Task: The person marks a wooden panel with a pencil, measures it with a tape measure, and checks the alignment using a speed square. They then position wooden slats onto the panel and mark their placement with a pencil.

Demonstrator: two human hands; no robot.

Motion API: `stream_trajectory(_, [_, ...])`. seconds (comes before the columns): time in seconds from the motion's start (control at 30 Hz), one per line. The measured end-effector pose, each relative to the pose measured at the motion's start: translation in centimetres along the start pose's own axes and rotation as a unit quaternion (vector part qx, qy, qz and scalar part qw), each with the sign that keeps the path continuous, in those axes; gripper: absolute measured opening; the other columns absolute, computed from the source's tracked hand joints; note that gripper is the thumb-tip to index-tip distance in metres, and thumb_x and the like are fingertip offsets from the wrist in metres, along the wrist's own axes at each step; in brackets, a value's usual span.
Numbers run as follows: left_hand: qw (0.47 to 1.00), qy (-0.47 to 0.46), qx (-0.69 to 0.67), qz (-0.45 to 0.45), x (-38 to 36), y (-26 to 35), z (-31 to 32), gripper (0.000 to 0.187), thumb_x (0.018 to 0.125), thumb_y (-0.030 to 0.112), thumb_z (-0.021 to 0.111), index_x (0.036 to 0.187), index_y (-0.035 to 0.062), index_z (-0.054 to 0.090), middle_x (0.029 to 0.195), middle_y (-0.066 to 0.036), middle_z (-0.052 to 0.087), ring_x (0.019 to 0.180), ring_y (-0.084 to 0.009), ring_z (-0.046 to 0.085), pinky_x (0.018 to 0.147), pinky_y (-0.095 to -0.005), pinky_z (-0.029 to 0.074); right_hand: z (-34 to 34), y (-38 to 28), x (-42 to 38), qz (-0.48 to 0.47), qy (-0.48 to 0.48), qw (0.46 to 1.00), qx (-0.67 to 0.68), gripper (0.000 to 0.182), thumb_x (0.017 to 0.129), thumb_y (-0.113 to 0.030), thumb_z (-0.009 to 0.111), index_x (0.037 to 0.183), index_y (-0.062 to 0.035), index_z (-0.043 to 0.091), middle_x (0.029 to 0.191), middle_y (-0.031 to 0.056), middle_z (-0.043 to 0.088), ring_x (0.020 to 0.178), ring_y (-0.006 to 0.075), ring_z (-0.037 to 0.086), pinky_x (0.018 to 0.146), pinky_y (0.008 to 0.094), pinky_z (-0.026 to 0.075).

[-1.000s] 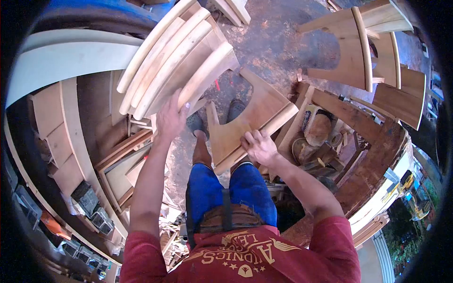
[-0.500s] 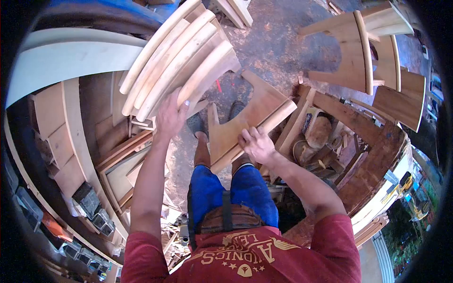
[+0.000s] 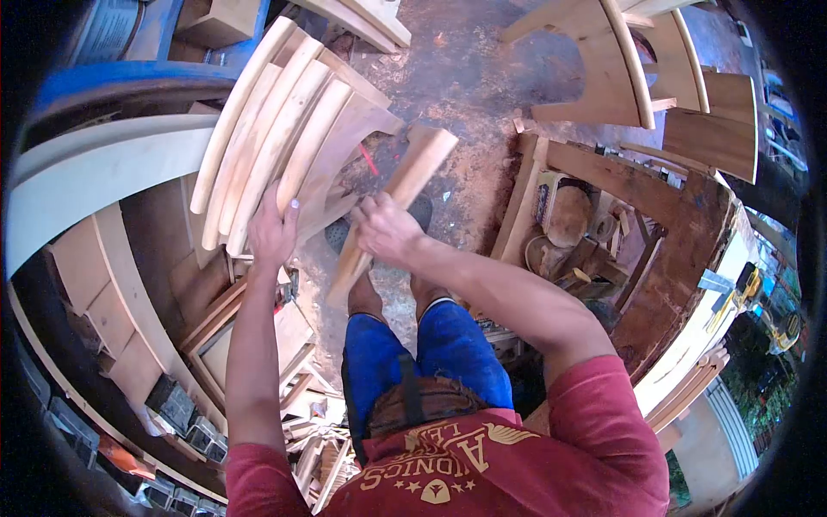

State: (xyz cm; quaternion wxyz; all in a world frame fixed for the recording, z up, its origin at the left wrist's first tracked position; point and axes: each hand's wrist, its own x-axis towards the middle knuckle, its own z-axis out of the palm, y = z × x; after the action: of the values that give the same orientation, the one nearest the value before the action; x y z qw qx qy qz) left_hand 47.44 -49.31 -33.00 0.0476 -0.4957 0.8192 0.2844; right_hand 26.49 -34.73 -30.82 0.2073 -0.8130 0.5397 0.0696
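My right hand (image 3: 385, 227) is closed around the rounded edge of a wooden panel (image 3: 422, 165), held on a slant in front of my legs; the broad face is mostly hidden. To its left, several similar panels with rounded edges (image 3: 284, 142) stand side by side in a row. My left hand (image 3: 272, 227) grips the near end of the closest panel in that row (image 3: 317, 138), thumb toward me. A gap separates the held panel from the row.
More cut-out panels (image 3: 594, 65) stand at the upper right. A wooden frame bench (image 3: 642, 185) holds a round container (image 3: 568, 215) and offcuts. A yellow power tool (image 3: 784, 327) sits far right. Pale curved boards (image 3: 108, 164) lie at left. Sawdust covers the floor (image 3: 465, 103).
My right hand has carried the panel left toward the row and turned it, so its broad face is now mostly out of sight. My left hand stays at the row's near end.
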Motion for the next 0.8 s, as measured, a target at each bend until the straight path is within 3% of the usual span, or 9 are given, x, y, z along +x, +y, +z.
stream_trajectory(0.13, [1.000, -0.011, 0.010, -0.006, 0.3, -0.6, 0.3, 0.059, 0.099, 0.042, 0.056, 0.145, 0.0071, 0.045, 0.125, -0.030, 0.063, 0.113, -0.0512, 0.059, 0.096, -0.0566, 0.045, 0.0, 0.1, 4.0, -0.011, 0.030, 0.999, -0.033, 0.014, 0.077, -0.024, 0.068, 0.079, -0.0149, 0.079, 0.094, 0.0028, 0.062, 0.094, 0.0227, 0.061, 0.077, 0.0376, 0.048])
stream_trajectory(0.27, [0.999, 0.003, -0.022, 0.029, 0.0, -1.2, 0.7, 0.062, 0.099, 0.045, 0.056, 0.145, 0.0052, 0.044, 0.125, -0.031, 0.063, 0.114, -0.0513, 0.059, 0.097, -0.0567, 0.045, -3.2, 0.0, 5.3, -0.004, 0.029, 0.998, 0.059, 0.015, 0.076, -0.023, 0.069, 0.078, -0.0121, 0.079, 0.099, 0.0058, 0.061, 0.099, 0.0246, 0.064, 0.073, 0.0364, 0.050])
stream_trajectory(0.4, [0.997, 0.002, -0.068, 0.036, 0.2, -2.0, 0.5, 0.067, 0.097, 0.046, 0.060, 0.145, 0.0014, 0.043, 0.126, -0.033, 0.061, 0.116, -0.0510, 0.059, 0.100, -0.0556, 0.044, -2.2, -2.4, 4.4, 0.024, 0.160, 0.980, 0.113, 0.023, 0.079, -0.021, 0.067, 0.098, -0.0102, 0.075, 0.099, 0.0099, 0.060, 0.094, 0.0289, 0.066, 0.075, 0.0417, 0.055])
stream_trajectory(0.43, [0.997, 0.005, -0.077, 0.032, 0.2, -1.9, 0.5, 0.070, 0.096, 0.046, 0.062, 0.145, 0.0004, 0.043, 0.127, -0.034, 0.061, 0.116, -0.0510, 0.059, 0.100, -0.0553, 0.044, -2.5, -2.3, 3.0, 0.027, 0.123, 0.980, 0.153, 0.030, 0.079, -0.019, 0.065, 0.108, -0.0107, 0.072, 0.104, 0.0118, 0.062, 0.097, 0.0325, 0.068, 0.077, 0.0451, 0.058])
stream_trajectory(0.53, [0.998, -0.013, -0.024, 0.055, -0.3, -0.8, -0.1, 0.081, 0.090, 0.045, 0.070, 0.148, -0.0012, 0.037, 0.129, -0.035, 0.059, 0.118, -0.0508, 0.058, 0.103, -0.0544, 0.044, 3.7, -2.8, -2.2, 0.145, 0.085, 0.959, 0.227, 0.030, 0.080, -0.018, 0.065, 0.107, -0.0088, 0.070, 0.116, 0.0147, 0.065, 0.102, 0.0317, 0.069, 0.077, 0.0444, 0.059])
stream_trajectory(0.57, [0.999, -0.025, -0.006, 0.027, -0.7, -0.3, -0.2, 0.085, 0.088, 0.043, 0.073, 0.149, -0.0009, 0.035, 0.129, -0.034, 0.058, 0.119, -0.0504, 0.057, 0.103, -0.0541, 0.044, 5.0, -2.4, -4.6, 0.216, -0.011, 0.924, 0.315, 0.027, 0.081, -0.019, 0.065, 0.106, -0.0088, 0.069, 0.115, 0.0148, 0.065, 0.098, 0.0321, 0.070, 0.077, 0.0453, 0.059])
stream_trajectory(0.63, [0.998, -0.040, 0.033, -0.024, -0.5, 0.7, -0.4, 0.093, 0.083, 0.039, 0.079, 0.152, -0.0002, 0.030, 0.130, -0.033, 0.057, 0.121, -0.0494, 0.055, 0.104, -0.0535, 0.044, 6.3, -2.1, -10.1, 0.275, -0.062, 0.918, 0.279, 0.025, 0.086, -0.019, 0.063, 0.108, -0.0106, 0.071, 0.112, 0.0159, 0.065, 0.096, 0.0351, 0.071, 0.079, 0.0479, 0.058])
stream_trajectory(0.7, [0.997, 0.023, 0.074, 0.012, -1.2, 1.7, 0.0, 0.096, 0.079, 0.036, 0.082, 0.152, 0.0001, 0.030, 0.130, -0.032, 0.055, 0.122, -0.0480, 0.054, 0.105, -0.0525, 0.043, 9.7, -2.3, -14.7, 0.314, -0.166, 0.897, 0.264, 0.029, 0.088, -0.020, 0.061, 0.113, -0.0104, 0.070, 0.113, 0.0163, 0.064, 0.097, 0.0357, 0.071, 0.082, 0.0485, 0.058])
stream_trajectory(0.8, [0.994, 0.055, 0.094, 0.010, -2.2, 2.0, 0.9, 0.099, 0.074, 0.030, 0.085, 0.151, -0.0001, 0.031, 0.129, -0.030, 0.053, 0.122, -0.0463, 0.052, 0.106, -0.0511, 0.043, 13.9, -3.9, -20.8, 0.387, -0.200, 0.860, 0.267, 0.031, 0.089, -0.023, 0.062, 0.116, -0.0125, 0.069, 0.113, 0.0177, 0.066, 0.097, 0.0363, 0.071, 0.084, 0.0486, 0.057])
